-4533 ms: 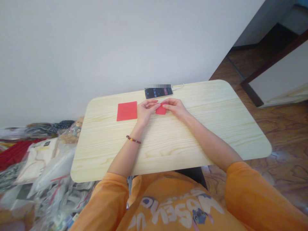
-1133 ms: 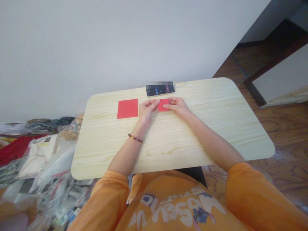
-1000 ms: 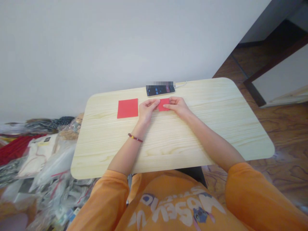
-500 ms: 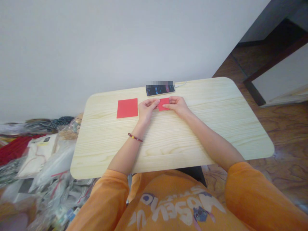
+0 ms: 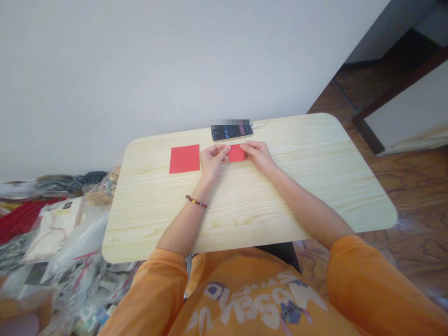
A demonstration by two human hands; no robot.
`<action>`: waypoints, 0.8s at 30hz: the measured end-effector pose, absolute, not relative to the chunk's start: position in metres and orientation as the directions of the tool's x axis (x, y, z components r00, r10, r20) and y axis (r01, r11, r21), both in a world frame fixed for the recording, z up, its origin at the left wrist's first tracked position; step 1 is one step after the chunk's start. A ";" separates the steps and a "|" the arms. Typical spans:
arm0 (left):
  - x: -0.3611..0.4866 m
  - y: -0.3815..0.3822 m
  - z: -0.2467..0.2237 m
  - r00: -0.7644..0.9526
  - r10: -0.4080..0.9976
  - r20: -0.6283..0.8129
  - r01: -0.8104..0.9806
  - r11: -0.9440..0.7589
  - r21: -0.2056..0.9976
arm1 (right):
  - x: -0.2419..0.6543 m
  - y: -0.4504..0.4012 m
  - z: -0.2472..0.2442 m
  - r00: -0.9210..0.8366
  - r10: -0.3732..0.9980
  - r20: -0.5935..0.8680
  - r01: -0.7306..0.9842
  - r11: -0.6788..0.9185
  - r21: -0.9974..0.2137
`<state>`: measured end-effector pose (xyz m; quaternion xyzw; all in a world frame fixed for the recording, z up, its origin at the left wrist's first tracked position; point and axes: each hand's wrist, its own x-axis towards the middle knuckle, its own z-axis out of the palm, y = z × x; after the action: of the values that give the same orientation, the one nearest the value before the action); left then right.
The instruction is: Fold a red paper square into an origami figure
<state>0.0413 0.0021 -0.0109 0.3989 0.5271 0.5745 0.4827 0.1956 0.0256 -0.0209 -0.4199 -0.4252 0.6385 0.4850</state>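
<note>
Red paper (image 5: 236, 153) sits pinched between the fingers of the left hand (image 5: 212, 162) and right hand (image 5: 256, 156), forearms angled inward over the tabletop (image 5: 245, 219).

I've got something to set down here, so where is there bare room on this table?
There is bare wood on the right of the tabletop, beyond the right hand and its forearm, and at the left end, beside the red paper square. The middle of the far edge is crowded: the phone sits behind the left hand, with the small red paper between the hands.
</note>
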 end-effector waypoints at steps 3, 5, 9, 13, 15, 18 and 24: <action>0.042 0.003 -0.011 -0.212 0.976 -0.049 -0.135 0.020 0.991 | 0.194 0.025 -0.018 -0.155 0.979 -0.133 -0.293 -0.174 -0.940; 0.042 0.003 -0.012 -0.210 0.976 -0.049 -0.131 0.021 0.991 | 0.193 0.024 -0.017 -0.134 0.981 -0.137 -0.292 -0.171 -0.941; 0.042 0.003 -0.011 -0.203 0.978 -0.056 -0.130 0.030 0.991 | 0.194 0.024 -0.017 -0.108 0.988 -0.110 -0.273 -0.136 -0.952; 0.042 0.003 -0.010 -0.206 0.976 -0.073 -0.170 0.038 0.985 | 0.195 0.023 -0.018 -0.111 0.994 -0.015 -0.182 -0.036 -0.983; 0.043 0.002 -0.011 -0.212 0.973 -0.089 -0.190 0.048 0.981 | 0.196 0.021 -0.017 -0.114 0.993 0.031 -0.097 0.020 -0.995; 0.044 0.002 -0.012 -0.220 0.970 -0.108 -0.232 0.055 0.971 | 0.196 0.020 -0.015 -0.135 0.990 0.031 0.002 0.032 -0.999; 0.043 0.004 -0.011 -0.232 0.961 -0.152 -0.298 0.079 0.951 | 0.197 0.020 -0.013 -0.115 0.992 0.054 0.118 0.068 -0.991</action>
<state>0.0434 0.0039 -0.0106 0.3246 0.5105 0.5960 0.5280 0.1973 0.0201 -0.0133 -0.4852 -0.5718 0.4802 0.4551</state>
